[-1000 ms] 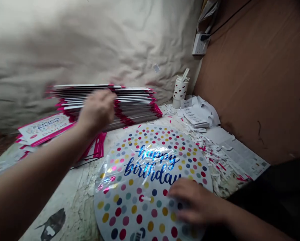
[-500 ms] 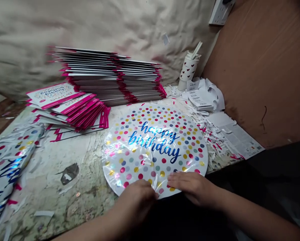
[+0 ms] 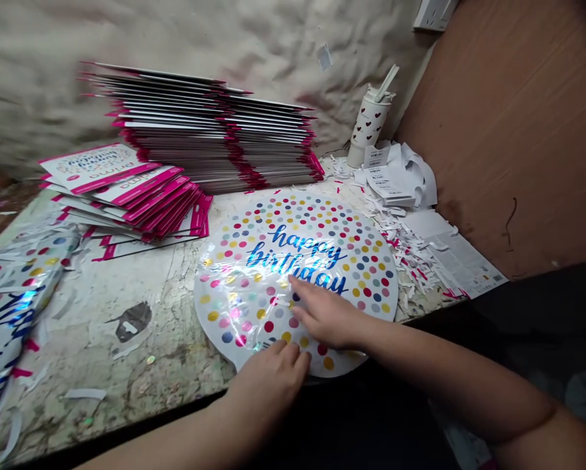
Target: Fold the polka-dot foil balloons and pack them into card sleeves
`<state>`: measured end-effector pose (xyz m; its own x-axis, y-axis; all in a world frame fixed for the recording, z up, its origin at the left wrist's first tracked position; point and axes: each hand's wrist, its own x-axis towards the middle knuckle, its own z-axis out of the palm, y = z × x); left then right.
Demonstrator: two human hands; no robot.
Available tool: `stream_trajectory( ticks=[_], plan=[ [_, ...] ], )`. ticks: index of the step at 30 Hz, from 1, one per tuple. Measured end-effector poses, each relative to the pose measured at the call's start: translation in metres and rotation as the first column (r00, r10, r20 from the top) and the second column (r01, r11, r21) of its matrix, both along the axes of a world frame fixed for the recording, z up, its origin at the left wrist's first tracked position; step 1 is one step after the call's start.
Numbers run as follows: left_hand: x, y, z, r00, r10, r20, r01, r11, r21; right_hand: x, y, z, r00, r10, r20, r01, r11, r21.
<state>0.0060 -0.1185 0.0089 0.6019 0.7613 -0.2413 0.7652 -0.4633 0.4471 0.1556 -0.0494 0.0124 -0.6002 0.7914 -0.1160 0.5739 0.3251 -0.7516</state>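
The lower edge of the balloon (image 3: 366, 274) is partly covered by the left hand (image 3: 276, 372), and some of its lettering is hidden by the right hand (image 3: 327, 313). A second dotted foil piece (image 3: 9, 294) is cut off by the left border, and the socket (image 3: 432, 13) by the top one. The small print on the labels (image 3: 388, 173) is too small to be read.

The balloon, printed "happy birthday", is laid flat on the table (image 3: 170, 294). The left hand's fingers are curled at its near edge; whether the edge is pinched cannot be told. The right hand is open, its fingers stretched out and laid on the balloon's middle.

Two hands, two dotted foil pieces and one cup (image 3: 368, 124) with hearts are seen. Two tall stacks of cards (image 3: 273, 140) are set side by side by the wall (image 3: 254, 39), with one lower fanned pile (image 3: 131, 196) to their left; the cards cannot be counted. Paper scraps (image 3: 408, 258), also uncountable, are strewn right of the balloon, beside one printed sheet (image 3: 469, 264).
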Motion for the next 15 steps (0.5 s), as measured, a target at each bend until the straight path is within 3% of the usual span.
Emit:
stream_trajectory(
  ticks=[3, 6, 10, 13, 15],
  plan=[
    [0.003, -0.012, -0.006, 0.999, 0.016, -0.04, -0.015, 0.999, 0.042, -0.027, 0.002, -0.001, 0.967, 0.104, -0.233, -0.163, 0.955, -0.247],
    [-0.001, -0.009, -0.006, 0.994, 0.111, 0.02, -0.111, 0.994, 0.005, -0.017, 0.002, 0.007, 0.933, 0.079, -0.35, -0.193, 0.933, -0.305],
    [-0.023, 0.008, 0.002, 0.936, 0.251, 0.248, -0.246, 0.968, -0.049, 0.02, -0.01, 0.01, 0.988, 0.155, -0.028, -0.157, 0.975, -0.159],
    [-0.066, 0.021, 0.017, 0.917, 0.355, 0.182, -0.355, 0.934, -0.032, 0.041, -0.021, 0.005, 0.994, 0.025, 0.11, -0.027, 1.0, 0.012],
    [-0.103, 0.027, 0.031, 0.84, 0.53, 0.115, -0.539, 0.84, 0.071, 0.052, -0.024, 0.003, 0.999, -0.02, 0.039, 0.018, 0.999, 0.044]
  ],
)
